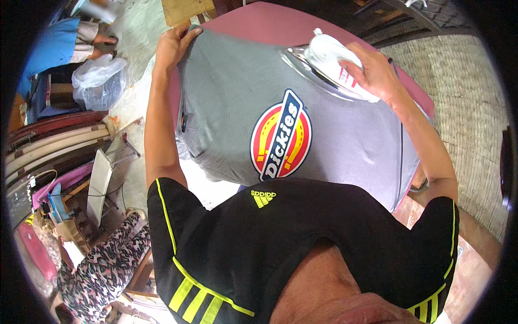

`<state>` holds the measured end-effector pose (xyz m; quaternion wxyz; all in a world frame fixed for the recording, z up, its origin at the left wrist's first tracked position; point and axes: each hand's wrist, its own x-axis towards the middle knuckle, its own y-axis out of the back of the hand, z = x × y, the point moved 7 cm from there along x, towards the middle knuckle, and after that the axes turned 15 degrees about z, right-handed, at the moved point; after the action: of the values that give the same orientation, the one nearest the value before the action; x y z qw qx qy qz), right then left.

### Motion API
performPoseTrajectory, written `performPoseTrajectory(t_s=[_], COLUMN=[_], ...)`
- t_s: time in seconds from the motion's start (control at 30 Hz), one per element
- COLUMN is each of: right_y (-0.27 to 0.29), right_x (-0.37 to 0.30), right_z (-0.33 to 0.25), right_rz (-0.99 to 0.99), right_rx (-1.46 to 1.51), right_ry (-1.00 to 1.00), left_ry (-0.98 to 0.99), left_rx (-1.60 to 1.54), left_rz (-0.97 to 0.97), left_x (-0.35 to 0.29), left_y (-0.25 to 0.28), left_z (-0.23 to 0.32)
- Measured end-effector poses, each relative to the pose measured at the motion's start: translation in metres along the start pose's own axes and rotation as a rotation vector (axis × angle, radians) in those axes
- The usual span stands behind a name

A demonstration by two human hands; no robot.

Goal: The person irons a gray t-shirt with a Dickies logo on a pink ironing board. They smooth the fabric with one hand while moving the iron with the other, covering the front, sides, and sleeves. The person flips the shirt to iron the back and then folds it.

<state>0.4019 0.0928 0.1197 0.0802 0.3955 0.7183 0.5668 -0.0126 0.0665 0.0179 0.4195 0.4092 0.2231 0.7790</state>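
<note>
Two hands; one white iron; one grey garment; one pink ironing board.

A person in a blue top and pale shorts is at the upper left, near a translucent plastic bag. Below the bag, long boards, pale and reddish, lie together. Next to them a narrow white panel slants, and another person in patterned clothes is at the lower left. A yellowish wooden piece shows at the top edge; a straw-coloured woven surface spreads along the right.
</note>
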Motion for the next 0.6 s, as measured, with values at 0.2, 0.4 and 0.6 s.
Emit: performPoseTrajectory(t_s=[0.2, 0.4, 0.6], right_y=[-0.055, -0.083, -0.111], right_x=[0.068, 0.124, 0.157], right_z=[-0.07, -0.114, -0.145], right_rz=[-0.073, -0.007, 0.013], right_rx=[0.02, 0.113, 0.062], right_ry=[0.067, 0.056, 0.146], left_ry=[0.102, 0.221, 0.325], left_rx=[-0.128, -0.275, -0.167], left_rz=[-0.079, -0.089, 0.42], left_x=[-0.003, -0.045, -0.076], left_y=[0.001, 0.025, 0.048], left_z=[-0.001, -0.02, -0.011])
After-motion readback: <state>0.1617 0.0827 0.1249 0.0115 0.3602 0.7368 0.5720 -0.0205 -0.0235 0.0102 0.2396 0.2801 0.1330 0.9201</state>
